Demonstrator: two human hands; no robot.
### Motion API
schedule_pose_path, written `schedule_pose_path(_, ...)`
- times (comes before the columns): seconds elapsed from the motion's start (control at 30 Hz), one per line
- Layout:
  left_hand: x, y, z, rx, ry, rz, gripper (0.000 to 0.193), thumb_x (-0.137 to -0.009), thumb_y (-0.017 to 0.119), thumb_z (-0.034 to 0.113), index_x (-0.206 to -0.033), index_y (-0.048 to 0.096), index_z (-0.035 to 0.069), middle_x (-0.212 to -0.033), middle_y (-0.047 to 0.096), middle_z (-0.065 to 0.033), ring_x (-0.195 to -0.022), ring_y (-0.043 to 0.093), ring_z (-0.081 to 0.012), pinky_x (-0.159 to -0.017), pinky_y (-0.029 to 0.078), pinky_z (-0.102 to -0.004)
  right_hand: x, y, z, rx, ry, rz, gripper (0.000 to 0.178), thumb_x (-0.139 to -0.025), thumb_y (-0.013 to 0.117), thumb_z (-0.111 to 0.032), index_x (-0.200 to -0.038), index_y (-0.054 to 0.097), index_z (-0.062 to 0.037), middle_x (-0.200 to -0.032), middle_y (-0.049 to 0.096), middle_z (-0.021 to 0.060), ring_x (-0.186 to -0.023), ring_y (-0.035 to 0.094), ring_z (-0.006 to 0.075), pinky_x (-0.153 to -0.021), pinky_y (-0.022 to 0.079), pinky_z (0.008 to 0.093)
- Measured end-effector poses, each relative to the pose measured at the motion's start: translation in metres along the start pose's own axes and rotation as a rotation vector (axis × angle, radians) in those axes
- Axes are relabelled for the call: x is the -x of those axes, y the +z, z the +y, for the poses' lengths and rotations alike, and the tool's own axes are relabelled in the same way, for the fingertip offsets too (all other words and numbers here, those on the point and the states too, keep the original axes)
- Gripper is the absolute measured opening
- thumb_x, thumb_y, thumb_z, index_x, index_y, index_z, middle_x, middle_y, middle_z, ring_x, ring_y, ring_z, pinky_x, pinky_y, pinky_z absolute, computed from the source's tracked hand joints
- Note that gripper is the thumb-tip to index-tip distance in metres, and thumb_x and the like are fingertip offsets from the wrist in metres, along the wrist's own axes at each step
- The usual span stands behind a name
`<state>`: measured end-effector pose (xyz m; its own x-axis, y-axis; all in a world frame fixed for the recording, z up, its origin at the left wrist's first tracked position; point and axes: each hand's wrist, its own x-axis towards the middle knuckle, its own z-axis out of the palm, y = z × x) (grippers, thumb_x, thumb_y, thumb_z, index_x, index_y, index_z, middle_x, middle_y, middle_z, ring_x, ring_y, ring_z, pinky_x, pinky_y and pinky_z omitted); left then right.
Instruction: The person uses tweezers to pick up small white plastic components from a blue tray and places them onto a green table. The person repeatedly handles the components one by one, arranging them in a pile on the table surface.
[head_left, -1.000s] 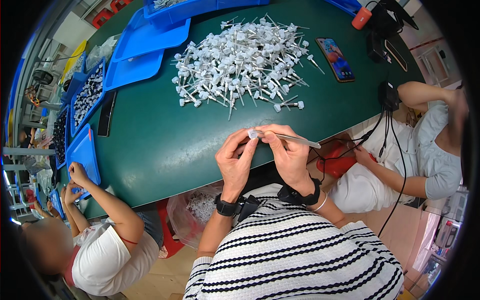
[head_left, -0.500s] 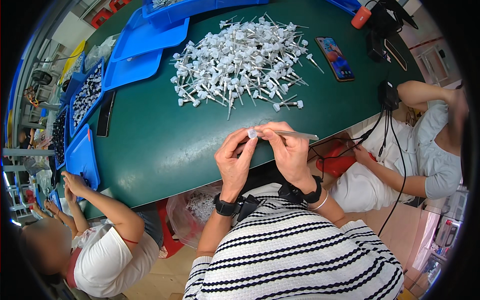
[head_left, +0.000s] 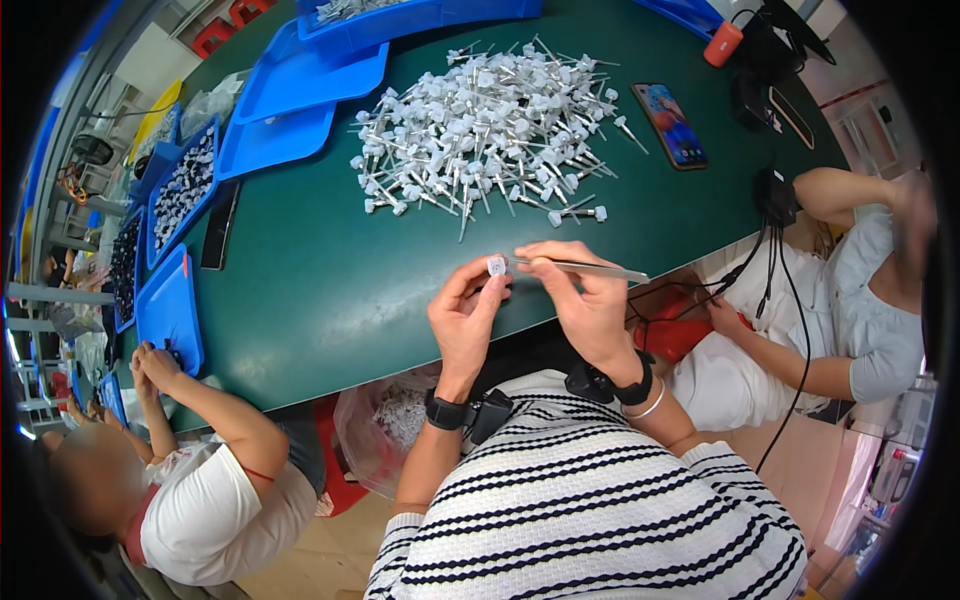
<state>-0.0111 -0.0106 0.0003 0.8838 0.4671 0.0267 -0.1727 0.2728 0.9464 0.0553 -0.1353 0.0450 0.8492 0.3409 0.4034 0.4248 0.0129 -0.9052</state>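
Between the thumb and fingertips of my left hand [head_left: 462,322] is a small white plastic part [head_left: 496,266], its face turned up. My right hand [head_left: 586,305] is closed on slim metal tweezers [head_left: 612,270], whose tips point left, close by the white part. Whether the tips touch it is too small to tell. Both hands are over the near edge of the green table [head_left: 320,290]. Beyond them lies a large heap of similar white parts with thin metal stems [head_left: 490,130].
Blue trays [head_left: 310,85] stand at the far left, and a bin of small dark-and-white parts [head_left: 185,185] is beside them. One phone [head_left: 670,125] lies right of the heap, another phone [head_left: 220,225] at left. Co-workers sit on both sides. Black cables [head_left: 775,230] hang at right.
My right hand and the tweezers have drawn slightly right, away from the white part. The left hand has shifted a little left with the part. The co-worker's hands at left have moved.
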Motion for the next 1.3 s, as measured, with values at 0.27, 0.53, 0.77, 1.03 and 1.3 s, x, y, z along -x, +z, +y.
schedule_pose_path(0.27,-0.006,-0.010,0.010,0.107,-0.099,-0.045,0.014,-0.086,0.057,0.003,-0.098,0.061,-0.003,-0.103,0.062,-0.0141,-0.084,0.064,-0.0179,-0.072,0.054,-0.0274,0.020,-0.005,0.036,-0.099,0.165,0.067,0.014,-0.090,0.061,-0.010,-0.095,0.065,0.0030,-0.087,0.068,0.0078,-0.076,0.067,0.0134,-0.065,0.050,0.0229)
schedule_pose_path(0.53,-0.003,-0.006,0.009,0.104,-0.091,-0.006,0.009,-0.088,0.060,0.004,-0.093,0.063,-0.004,-0.099,0.064,-0.0124,-0.079,0.064,-0.0163,-0.069,0.054,-0.0262,0.027,-0.003,0.050,-0.148,0.143,0.102,0.015,-0.091,0.060,-0.009,-0.097,0.064,0.0039,-0.083,0.068,0.0080,-0.075,0.066,0.0120,-0.064,0.050,0.0221)
schedule_pose_path(0.77,0.012,-0.008,0.023,0.003,-0.011,0.049,0.008,-0.088,0.059,0.003,-0.092,0.063,-0.004,-0.091,0.065,-0.0108,-0.075,0.062,-0.0150,-0.067,0.052,-0.0253,0.027,-0.002,0.052,-0.089,0.085,0.076,0.014,-0.091,0.059,-0.009,-0.097,0.064,0.0033,-0.082,0.068,0.0075,-0.075,0.066,0.0120,-0.064,0.050,0.0218)
schedule_pose_path(1.03,0.127,-0.099,0.131,-0.929,-0.243,0.066,0.027,-0.076,0.067,0.001,-0.103,0.064,-0.002,-0.107,0.064,-0.0112,-0.081,0.064,-0.0135,-0.069,0.051,-0.0263,0.028,-0.005,0.053,-0.108,0.087,0.028,0.014,-0.091,0.060,-0.008,-0.098,0.064,0.0036,-0.090,0.068,0.0083,-0.077,0.067,0.0133,-0.066,0.051,0.0217)
schedule_pose_path(1.3,-0.005,-0.085,0.115,-1.075,0.410,0.262,0.005,-0.080,0.066,0.004,-0.084,0.066,0.001,-0.075,0.064,-0.0114,-0.063,0.060,-0.0222,-0.056,0.045,-0.0298,0.027,-0.005,0.049,-0.068,0.101,0.000,0.014,-0.091,0.060,-0.007,-0.098,0.065,0.0034,-0.089,0.068,0.0078,-0.078,0.068,0.0137,-0.067,0.051,0.0217)
